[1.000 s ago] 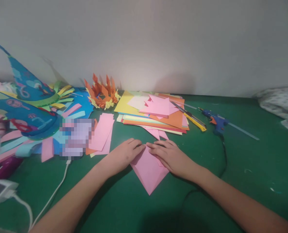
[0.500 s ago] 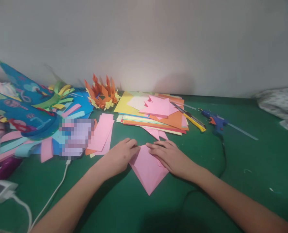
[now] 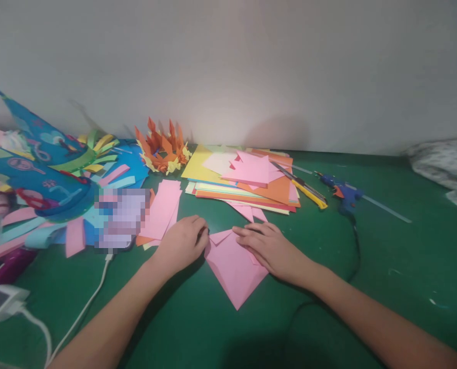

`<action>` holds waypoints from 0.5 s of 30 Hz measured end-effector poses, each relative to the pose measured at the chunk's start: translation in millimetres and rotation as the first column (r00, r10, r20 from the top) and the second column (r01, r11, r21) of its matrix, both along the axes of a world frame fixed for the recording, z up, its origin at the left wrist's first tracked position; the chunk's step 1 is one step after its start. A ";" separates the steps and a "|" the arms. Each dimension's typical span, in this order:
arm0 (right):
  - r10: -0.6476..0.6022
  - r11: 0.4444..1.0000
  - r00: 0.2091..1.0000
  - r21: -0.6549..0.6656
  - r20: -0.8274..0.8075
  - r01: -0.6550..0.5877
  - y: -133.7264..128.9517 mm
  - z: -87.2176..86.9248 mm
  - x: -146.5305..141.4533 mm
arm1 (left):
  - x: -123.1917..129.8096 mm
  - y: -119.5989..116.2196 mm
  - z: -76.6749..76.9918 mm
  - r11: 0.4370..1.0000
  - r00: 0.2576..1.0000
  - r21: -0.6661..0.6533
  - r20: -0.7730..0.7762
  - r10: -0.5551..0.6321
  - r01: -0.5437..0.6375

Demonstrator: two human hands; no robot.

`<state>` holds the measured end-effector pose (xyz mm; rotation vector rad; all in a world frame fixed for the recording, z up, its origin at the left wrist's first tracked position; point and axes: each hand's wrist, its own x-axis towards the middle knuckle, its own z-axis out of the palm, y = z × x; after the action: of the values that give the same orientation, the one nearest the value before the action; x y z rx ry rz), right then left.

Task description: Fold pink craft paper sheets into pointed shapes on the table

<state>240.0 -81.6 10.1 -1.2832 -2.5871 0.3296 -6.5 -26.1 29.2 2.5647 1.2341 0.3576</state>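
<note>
A folded pink paper (image 3: 234, 264) lies on the green table, its lower point towards me and a small flap turned over along its upper left edge. My left hand (image 3: 185, 241) is closed at the paper's left corner, thumb and curled fingers together on the edge; the fingertips are partly hidden. Stretched across the upper right side of the sheet, the fingers of my right hand (image 3: 272, 251) lie flat and press on it. Beyond the hands, pink paper pieces (image 3: 162, 212) rest at left and a stack of coloured paper (image 3: 209, 187) sits behind.
An orange and yellow paper crown (image 3: 162, 154) stands near the wall. Blue decorated hats (image 3: 64, 197) and a blurred-out phone (image 3: 124, 218) with a white cable (image 3: 97, 287) occupy the left. A yellow utility knife (image 3: 309, 192) and a blue glue gun (image 3: 341, 192) lie at right.
My left hand has shifted left from the paper's top edge to its left corner, uncovering the small folded flap. The right hand stays in place on the sheet.
</note>
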 end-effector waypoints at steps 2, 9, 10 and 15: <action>-0.006 1.000 1.000 0.009 -0.001 0.006 -0.2 -0.2 0.5 | 2.7 -1.1 -2.9 0.999 0.999 -0.031 0.034 0.034 -0.033; -0.013 0.998 1.000 0.056 -0.011 0.014 -0.4 -4.3 1.7 | 13.5 -6.6 -11.3 0.979 0.965 -0.162 0.249 -0.080 0.123; -0.011 0.998 1.000 0.055 -0.015 0.012 -0.4 -4.7 1.7 | 14.1 -6.7 -11.4 0.972 0.954 -0.169 0.279 -0.111 0.163; -0.010 0.999 1.000 0.036 -0.029 0.011 -0.6 -3.5 1.0 | 11.6 -4.1 -8.1 0.907 0.903 -0.203 0.310 -0.297 0.368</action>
<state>241.0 -82.2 6.6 -1.2697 -2.5500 0.2961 5.1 -30.2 21.1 2.3463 0.6733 0.4260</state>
